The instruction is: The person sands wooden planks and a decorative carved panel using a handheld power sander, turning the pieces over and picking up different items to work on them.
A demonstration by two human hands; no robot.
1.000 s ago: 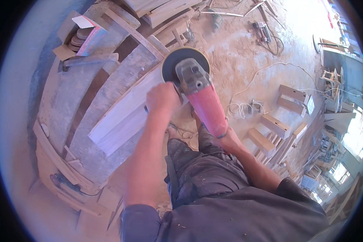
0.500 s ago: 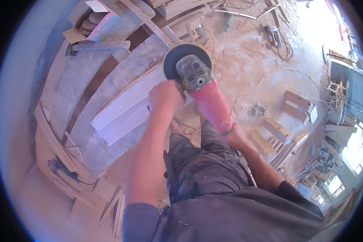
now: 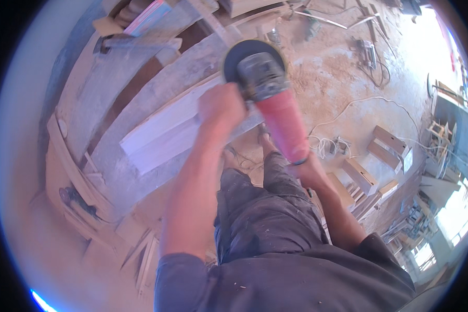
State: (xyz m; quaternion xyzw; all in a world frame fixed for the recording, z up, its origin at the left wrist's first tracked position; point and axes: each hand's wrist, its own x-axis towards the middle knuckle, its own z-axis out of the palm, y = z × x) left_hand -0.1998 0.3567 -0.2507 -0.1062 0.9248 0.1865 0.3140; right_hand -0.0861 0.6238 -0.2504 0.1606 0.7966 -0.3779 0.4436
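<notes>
We hold a red power tool [image 3: 282,122] in both hands, out in front of our body and slanting from the lower right up toward the upper left, its grey head at the far end and a round dark disc [image 3: 235,54] with a yellowish rim beyond it. Our right hand [image 3: 307,167] wraps around the rear end of the red body, the fingers closed about it. Our left hand [image 3: 221,105] is curled into a fist at the left side of the head; it is blurred, and the part it grips is hidden behind the knuckles. Just left of this fist, pale timber [image 3: 164,136] lies lengthwise on a grey bench [image 3: 158,96]; the disc shows past its far side, and we cannot tell whether the two touch. At the upper left of the bench sits an open box [image 3: 152,18] with brown pieces in it. To our right, wooden blocks [image 3: 362,177] rest on the dusty floor [image 3: 327,93], near a loosely coiled white cord [image 3: 325,147]. Farther off lie a green tool [image 3: 312,27] and a grey tool [image 3: 368,54] with a dark cable. Our bare forearms come up from dark sleeves.
</notes>
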